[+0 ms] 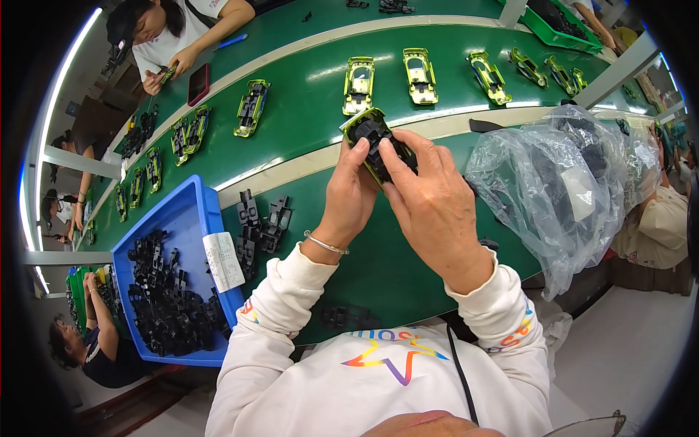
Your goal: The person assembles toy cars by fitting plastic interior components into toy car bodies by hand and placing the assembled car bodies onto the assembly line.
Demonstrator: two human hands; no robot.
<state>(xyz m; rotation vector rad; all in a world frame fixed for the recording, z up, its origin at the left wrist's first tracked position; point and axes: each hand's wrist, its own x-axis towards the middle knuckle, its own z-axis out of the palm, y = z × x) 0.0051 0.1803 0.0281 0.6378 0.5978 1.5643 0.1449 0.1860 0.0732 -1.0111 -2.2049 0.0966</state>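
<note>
My left hand [345, 195] grips a yellow-green toy car body [373, 116] by its near left side, thumb on top. The shell is turned over, and a black plastic insert [370, 131] shows inside it. My right hand [437, 207] closes round the other side, its fingers pressing on the black part. The fingers hide much of the car. Just beyond it, on the green belt, lie two more yellow-green car bodies, one left [358, 84] and one right [420, 76]. Loose black plastic parts [248, 226] lie on the table to the left of my left hand.
A blue bin [202, 211] of black parts stands at the left, a paper label on its rim. On the right, a clear plastic bag [539, 189] holds dark parts. More car bodies [252, 109] line the belt. Across it, a co-worker [164, 36] handles a small green piece near a phone [199, 84].
</note>
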